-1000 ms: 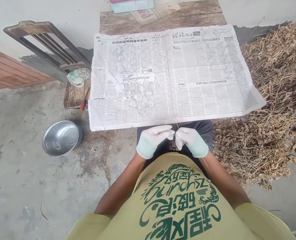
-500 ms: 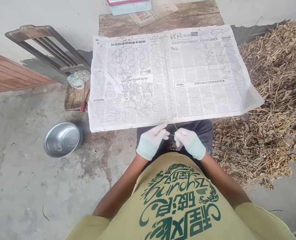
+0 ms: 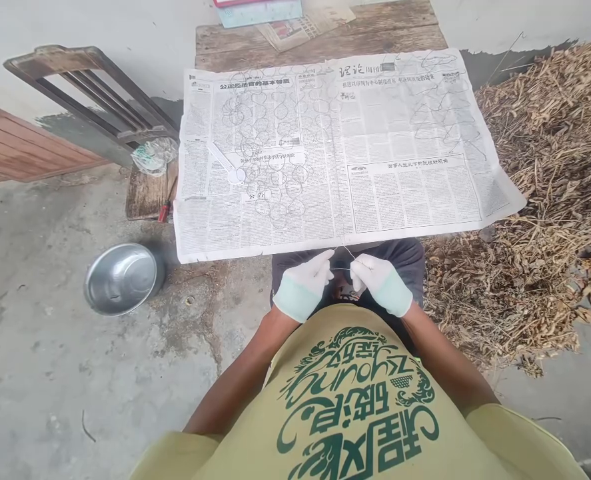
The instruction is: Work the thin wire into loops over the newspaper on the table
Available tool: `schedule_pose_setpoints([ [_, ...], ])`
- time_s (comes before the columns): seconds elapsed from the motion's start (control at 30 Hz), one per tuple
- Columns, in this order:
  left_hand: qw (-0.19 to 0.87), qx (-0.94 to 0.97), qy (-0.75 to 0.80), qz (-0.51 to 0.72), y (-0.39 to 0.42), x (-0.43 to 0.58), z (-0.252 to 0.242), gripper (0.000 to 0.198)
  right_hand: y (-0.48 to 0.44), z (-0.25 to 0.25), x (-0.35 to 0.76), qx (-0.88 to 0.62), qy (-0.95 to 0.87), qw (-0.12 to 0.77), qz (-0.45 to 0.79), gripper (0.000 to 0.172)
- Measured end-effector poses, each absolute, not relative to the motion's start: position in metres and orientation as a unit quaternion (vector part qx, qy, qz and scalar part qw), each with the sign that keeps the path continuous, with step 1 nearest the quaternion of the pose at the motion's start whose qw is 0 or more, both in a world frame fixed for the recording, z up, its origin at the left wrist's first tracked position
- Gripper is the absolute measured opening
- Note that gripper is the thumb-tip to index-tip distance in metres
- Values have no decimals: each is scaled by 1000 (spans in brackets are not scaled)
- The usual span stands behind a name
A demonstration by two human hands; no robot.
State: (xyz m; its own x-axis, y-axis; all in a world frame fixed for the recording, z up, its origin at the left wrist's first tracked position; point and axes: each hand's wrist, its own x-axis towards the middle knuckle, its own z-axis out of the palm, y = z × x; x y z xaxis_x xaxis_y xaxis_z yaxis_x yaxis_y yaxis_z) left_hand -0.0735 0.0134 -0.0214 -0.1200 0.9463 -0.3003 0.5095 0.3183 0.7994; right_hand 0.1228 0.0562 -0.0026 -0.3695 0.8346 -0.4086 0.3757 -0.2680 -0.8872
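Note:
Both my hands wear white gloves with mint-green cuffs and are just off the front edge of the newspaper, above my lap. A thin wire runs between them, bent into a loop. My left hand pinches one side of it with the fingertips. On the other side, my right hand has its fingers closed on the wire. Several round wire rings lie in rows on the left half of the newspaper, and bent lengths of wire lie at its upper right.
A white spoon-like tool rests on the newspaper, which covers a wooden table. To the left stand a wooden chair, bearing a plastic bag and a red-handled tool, and a metal basin. Dry stalks are heaped right.
My left hand has shifted slightly, its fingertips now higher on the wire. The wire between my hands shows as a wider loop. My right hand has barely moved.

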Motion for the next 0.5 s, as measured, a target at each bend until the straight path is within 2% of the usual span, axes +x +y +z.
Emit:
schedule_pose_setpoints([
  [0.5, 465, 434, 718, 282, 16, -68, -15, 35, 56, -6, 126, -510, -611, 180, 578, 31],
])
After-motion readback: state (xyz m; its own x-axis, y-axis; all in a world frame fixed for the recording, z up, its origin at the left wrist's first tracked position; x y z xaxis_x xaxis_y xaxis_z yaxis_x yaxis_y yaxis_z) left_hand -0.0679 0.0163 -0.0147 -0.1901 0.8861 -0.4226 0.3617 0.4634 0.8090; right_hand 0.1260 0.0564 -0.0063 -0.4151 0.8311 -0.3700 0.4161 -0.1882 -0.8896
